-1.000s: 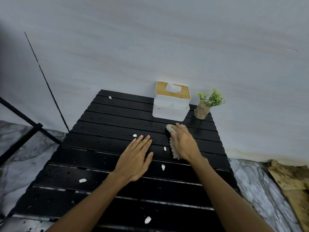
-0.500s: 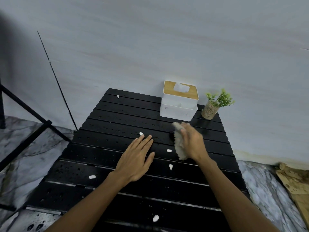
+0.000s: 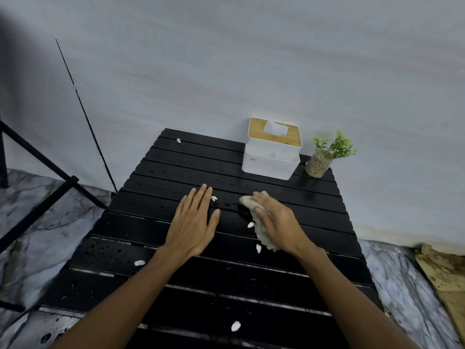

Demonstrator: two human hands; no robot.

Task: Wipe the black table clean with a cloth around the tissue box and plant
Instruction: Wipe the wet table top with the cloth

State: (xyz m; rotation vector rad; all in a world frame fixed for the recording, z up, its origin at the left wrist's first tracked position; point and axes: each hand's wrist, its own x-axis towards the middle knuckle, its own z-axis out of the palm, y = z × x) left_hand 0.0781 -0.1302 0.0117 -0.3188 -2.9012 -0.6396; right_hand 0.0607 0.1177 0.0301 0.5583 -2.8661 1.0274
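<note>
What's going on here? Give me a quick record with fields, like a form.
surface: black slatted table, wet with droplets
left hand: flat on the table, fingers spread, holding nothing
right hand: pressing a beige cloth to the table
debris: small white bits scattered on the slats
tissue box: white, wooden lid, far right of table
plant: right of the box, by the wall

A plain corner of a home-like room

A black slatted table [image 3: 176, 172] stands against a bare grey wall [image 3: 226, 59]; marble-patterned floor tiles [image 3: 37, 210] lie left of the table, black metal stand legs [image 3: 37, 157] farther left
</note>
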